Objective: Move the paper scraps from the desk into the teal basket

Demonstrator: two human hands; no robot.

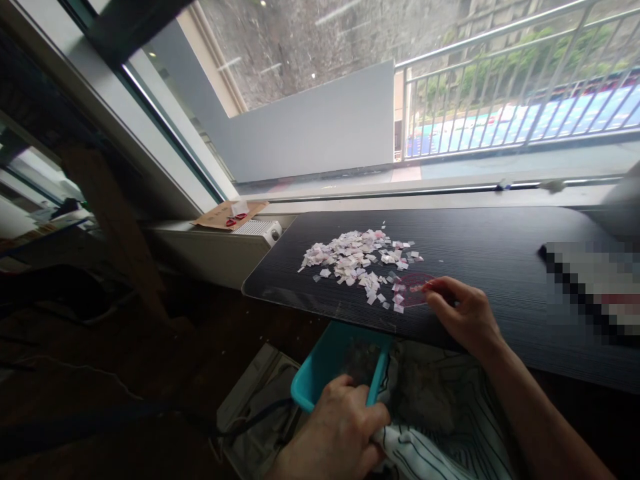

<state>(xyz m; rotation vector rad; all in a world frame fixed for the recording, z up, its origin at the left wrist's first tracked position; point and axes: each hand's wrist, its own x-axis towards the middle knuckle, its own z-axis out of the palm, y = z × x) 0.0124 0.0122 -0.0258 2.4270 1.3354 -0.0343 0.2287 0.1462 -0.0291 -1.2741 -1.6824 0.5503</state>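
My left hand is closed on the near right rim of a teal plastic bin, just below the table's front edge. Something dark and see-through, like a crumpled bag, lies inside the bin. My right hand is over the dark tabletop, thumb and fingers pinched on the end of a thin pink see-through oval piece. That piece lies at the right edge of a heap of small pale paper scraps. Its exact kind cannot be made out. A few scraps lie against and under it.
The dark wood-grain table stands against a large window. A pixelated object lies at its right. Red-handled scissors rest on cardboard by a white radiator. Striped cloth is below the table edge.
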